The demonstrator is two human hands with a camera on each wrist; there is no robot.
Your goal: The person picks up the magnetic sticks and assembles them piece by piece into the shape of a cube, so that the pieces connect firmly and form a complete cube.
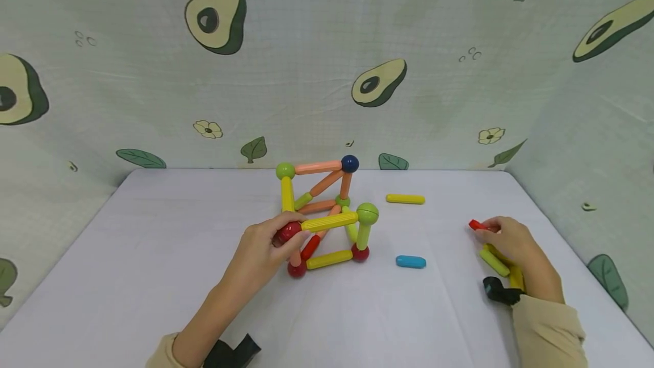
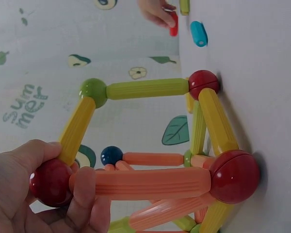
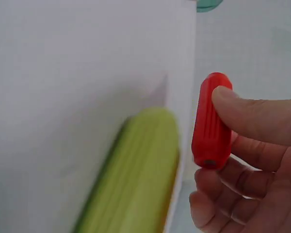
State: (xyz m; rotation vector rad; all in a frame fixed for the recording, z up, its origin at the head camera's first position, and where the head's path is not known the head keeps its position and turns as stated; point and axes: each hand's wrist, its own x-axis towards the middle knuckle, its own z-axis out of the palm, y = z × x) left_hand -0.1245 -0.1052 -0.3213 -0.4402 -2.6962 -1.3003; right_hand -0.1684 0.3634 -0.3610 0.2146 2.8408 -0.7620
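Note:
A frame of coloured rods and balls stands on the white table in the head view. My left hand [image 1: 268, 243] grips its red upper corner ball [image 2: 52, 182], where a yellow rod [image 1: 329, 221] and an orange rod [image 2: 153, 184] meet. Other corners carry a green ball [image 1: 367, 213], a dark blue ball [image 1: 349, 163] and a lower red ball [image 1: 360, 252]. Off to the right, my right hand [image 1: 511, 238] pinches a short red rod [image 3: 212, 121] between thumb and fingers. Below that hand lies a light green rod [image 1: 494, 262], partly over yellow pieces.
A yellow rod [image 1: 405, 199] lies behind and right of the frame, and a short blue rod [image 1: 411, 262] lies to its right. A patterned cloth [image 1: 306, 72] hangs behind the table [image 1: 128, 266]. Black wrist mounts [image 1: 498, 291] sit by both forearms.

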